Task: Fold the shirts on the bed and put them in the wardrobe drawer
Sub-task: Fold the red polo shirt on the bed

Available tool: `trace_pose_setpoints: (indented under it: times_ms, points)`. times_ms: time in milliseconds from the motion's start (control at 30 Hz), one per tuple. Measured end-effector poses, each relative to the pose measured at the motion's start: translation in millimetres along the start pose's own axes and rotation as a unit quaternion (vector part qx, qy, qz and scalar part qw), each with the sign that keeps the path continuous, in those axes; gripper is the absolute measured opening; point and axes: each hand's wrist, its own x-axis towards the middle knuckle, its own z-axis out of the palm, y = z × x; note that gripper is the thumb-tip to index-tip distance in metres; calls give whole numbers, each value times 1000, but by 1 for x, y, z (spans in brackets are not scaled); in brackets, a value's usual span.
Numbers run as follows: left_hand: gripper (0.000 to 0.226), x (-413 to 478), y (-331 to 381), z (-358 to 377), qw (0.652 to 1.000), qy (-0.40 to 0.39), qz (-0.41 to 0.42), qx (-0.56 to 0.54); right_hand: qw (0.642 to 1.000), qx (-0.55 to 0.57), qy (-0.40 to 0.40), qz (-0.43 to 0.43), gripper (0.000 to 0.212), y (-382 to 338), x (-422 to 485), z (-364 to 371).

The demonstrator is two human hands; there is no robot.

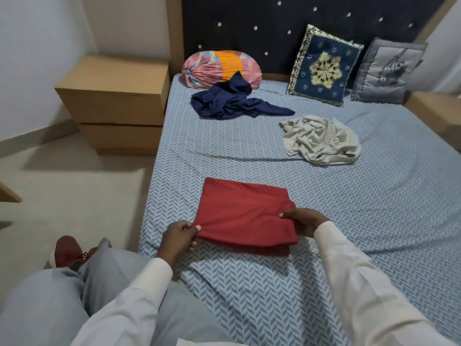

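A red shirt (243, 216) lies folded into a rectangle on the blue patterned bed (374, 221), near its front left edge. My left hand (178, 237) pinches the shirt's near left corner. My right hand (305, 221) grips its right edge, fingers tucked under the fold. A crumpled navy shirt (232, 102) lies at the far left of the bed. A crumpled cream shirt (320, 139) lies to the right of the middle. No wardrobe drawer shows.
A pink and orange bolster (219, 67), a blue embroidered cushion (324, 66) and a grey cushion (389, 71) lean on the dark headboard. A wooden bedside cabinet (114, 103) stands left of the bed. My knees and a red shoe (66, 250) are at the lower left.
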Motion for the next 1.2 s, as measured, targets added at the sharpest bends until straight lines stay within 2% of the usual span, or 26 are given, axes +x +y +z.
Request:
trace_pose_setpoints:
  times_ms: [67, 100, 200, 267, 333, 367, 400, 433, 500, 567, 600, 667, 700, 800, 967, 1067, 1200]
  points:
    - [20, 7, 8, -26, 1000, 12, -4, -24, 994, 31, -100, 14, 61, -2, -34, 17]
    - [18, 10, 12, -41, 999, 24, -4, -21, 989, 33, -146, 17, 49, 3, -44, 25]
    - [14, 25, 24, -88, 993, 113, 5, 24, 968, -54, -240, 48, 29, 19, -60, 44]
    - [13, 30, 29, -106, 966, 204, 18, 157, 960, -160, -226, 51, 26, 17, -62, 52]
    - [14, 21, 35, -100, 932, 255, 44, 254, 953, -269, -135, -22, 18, 7, -61, 55]
    - [16, 14, 35, -88, 932, 242, 67, 263, 946, -302, -64, -97, 14, 4, -55, 56]
    - [19, 4, 34, -71, 941, 198, 96, 258, 927, -319, -2, -197, 16, 0, -51, 57]
    - [26, -7, 30, -51, 950, 130, 126, 254, 893, -335, 22, -300, 18, -2, -46, 61]
    - [46, -33, 16, -6, 941, -9, 180, 285, 804, -414, -10, -427, 19, 1, -34, 67]
    - [69, -55, 3, 35, 895, -72, 225, 378, 739, -532, -28, -411, 35, 6, -24, 66]
    - [81, -64, -2, 52, 858, -80, 240, 447, 713, -585, -16, -386, 49, 8, -19, 62]
    - [102, -75, -13, 75, 791, -64, 248, 555, 669, -648, 12, -364, 71, 11, -11, 55]
    - [107, -78, -16, 81, 775, -47, 242, 582, 657, -657, 22, -369, 74, 12, -8, 53]
    - [105, -81, -18, 86, 764, -6, 207, 611, 639, -655, 38, -402, 69, 11, -3, 55]
    - [87, -81, -17, 95, 735, 5, 200, 648, 606, -639, 94, -465, 55, 15, -2, 70]
    - [76, -82, -13, 100, 734, -7, 190, 652, 606, -638, 108, -462, 50, 14, -9, 76]
    - [83, -83, -13, 99, 732, 7, 177, 657, 632, -651, 78, -412, 52, 2, -18, 78]
